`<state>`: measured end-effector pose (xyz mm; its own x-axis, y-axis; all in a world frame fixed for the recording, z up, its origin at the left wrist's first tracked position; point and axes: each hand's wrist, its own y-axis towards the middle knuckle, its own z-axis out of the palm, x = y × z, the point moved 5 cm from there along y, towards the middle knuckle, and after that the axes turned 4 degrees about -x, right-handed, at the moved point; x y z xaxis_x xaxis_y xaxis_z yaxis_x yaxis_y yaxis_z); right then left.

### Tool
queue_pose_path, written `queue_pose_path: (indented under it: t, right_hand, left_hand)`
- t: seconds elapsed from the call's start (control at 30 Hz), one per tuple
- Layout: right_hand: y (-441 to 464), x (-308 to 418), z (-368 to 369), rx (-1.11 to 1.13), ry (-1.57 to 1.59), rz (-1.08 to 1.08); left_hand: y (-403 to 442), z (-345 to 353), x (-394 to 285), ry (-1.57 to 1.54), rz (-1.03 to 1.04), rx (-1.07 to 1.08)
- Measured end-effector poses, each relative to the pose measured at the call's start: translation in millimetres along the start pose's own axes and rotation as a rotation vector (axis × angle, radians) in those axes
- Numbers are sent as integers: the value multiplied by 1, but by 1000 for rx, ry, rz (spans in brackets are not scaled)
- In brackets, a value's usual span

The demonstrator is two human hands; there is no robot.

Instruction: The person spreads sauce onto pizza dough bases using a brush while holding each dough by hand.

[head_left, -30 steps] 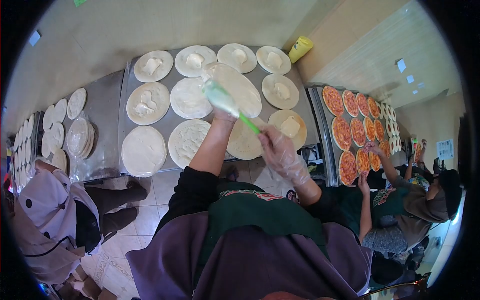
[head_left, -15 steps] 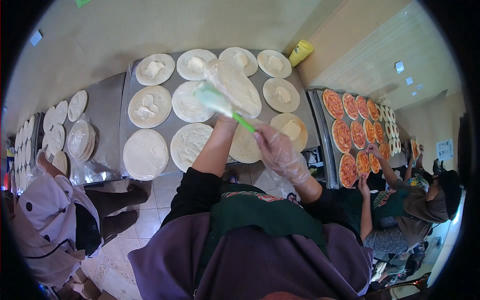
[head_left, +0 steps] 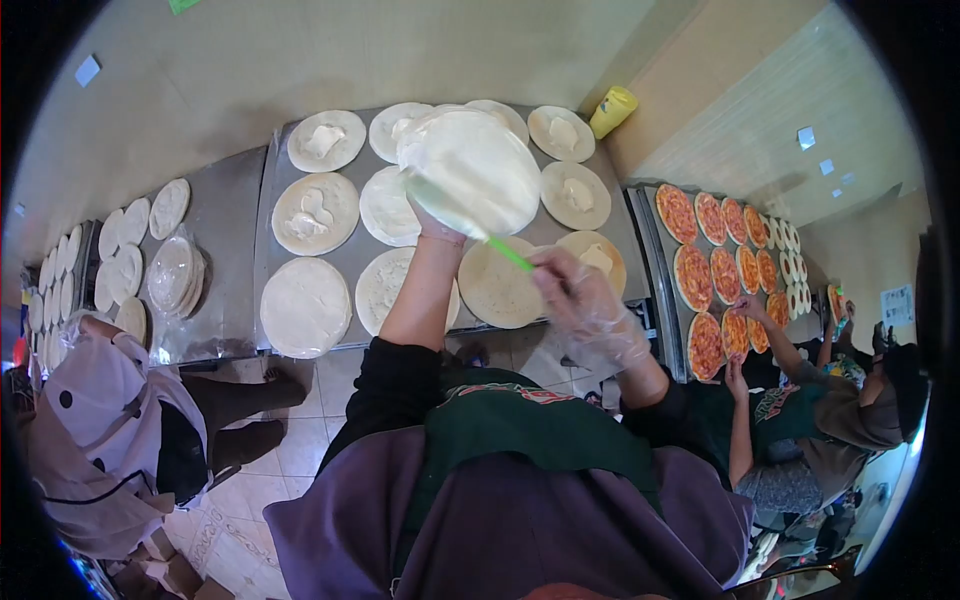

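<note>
pale walls [head_left: 450,50] stand behind a grey metal tabletop [head_left: 354,253] set with rows of flat dough rounds [head_left: 306,308], several topped with a white dollop [head_left: 564,132]. from my distant station i see the left hand [head_left: 437,226] bearing the white-coated dough disc [head_left: 480,165], raised over the far and middle rows; that hand is mostly hidden beneath it, so i can't tell how its grip stands. the gloved right hand [head_left: 590,305] has its grip clamped on the handle of the green spatula [head_left: 510,254], whose blade blurs over the disc's near left part, and i can't tell if it touches. a yellow cup [head_left: 613,112] stands at the far right corner. off to the right, red-topped rounds [head_left: 692,275] lie by another person's hands [head_left: 736,372]; to the left, a person in pale clothing [head_left: 100,420] is near a bagged stack of rounds [head_left: 178,278]
</note>
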<state>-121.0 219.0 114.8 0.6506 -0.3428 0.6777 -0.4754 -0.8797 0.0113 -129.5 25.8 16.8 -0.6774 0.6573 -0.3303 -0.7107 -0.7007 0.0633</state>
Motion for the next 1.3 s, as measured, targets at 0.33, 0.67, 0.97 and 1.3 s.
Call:
queue_pose_path:
  t: [0.33, 0.67, 0.97, 1.3]
  right_hand:
    - [22, -31, -12, -304, -93, 82]
    - [3, 38, 63, -248, -107, -411]
    - [-17, 82, 87, -127, -346, -432]
    - [9, 27, 43, -317, 137, -41]
  left_hand:
    - [-24, 8, -31, -316, -156, 132]
    - [-32, -27, -54, -249, -62, 111]
    - [-40, -40, -94, -218, 23, 35]
    - [-53, -33, -125, -267, 47, 68]
